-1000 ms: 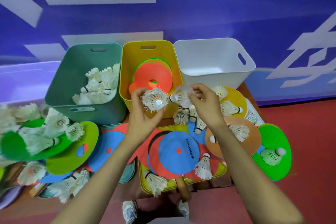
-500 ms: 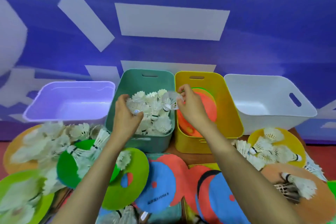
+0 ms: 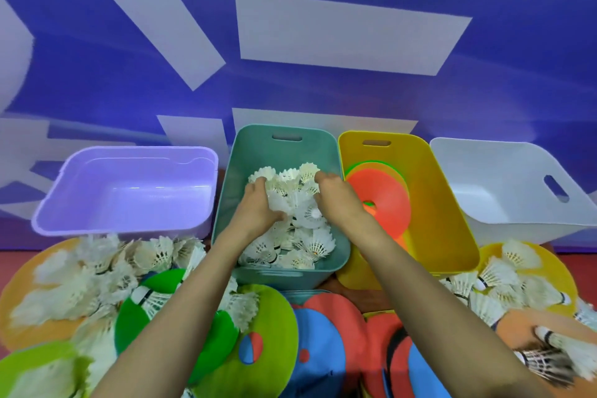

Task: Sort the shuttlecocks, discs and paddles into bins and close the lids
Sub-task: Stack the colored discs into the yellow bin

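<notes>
**Both hands down among the feathers in the teal bin**

My left hand (image 3: 258, 207) and my right hand (image 3: 339, 200) were both inside the teal bin (image 3: 258, 152), on top of the heap of shuttlecocks (image 3: 311, 223) that filled it. The fingers of each hand were bent down into the feathers. I could not tell whether they gripped a shuttlecock or only rested on the heap.

Loose shuttlecocks (image 3: 97, 275) lay in a drift at the near left, with more at the near right. I judged them almost weightless, with thin skirts that would crush or fray under a squeeze. The firm cork end looked the best place to pinch one. A slack, cupped hold would do for several at once.

Discs (image 3: 378, 191) sat in the yellow bin (image 3: 436, 187), just to the right.
</notes>
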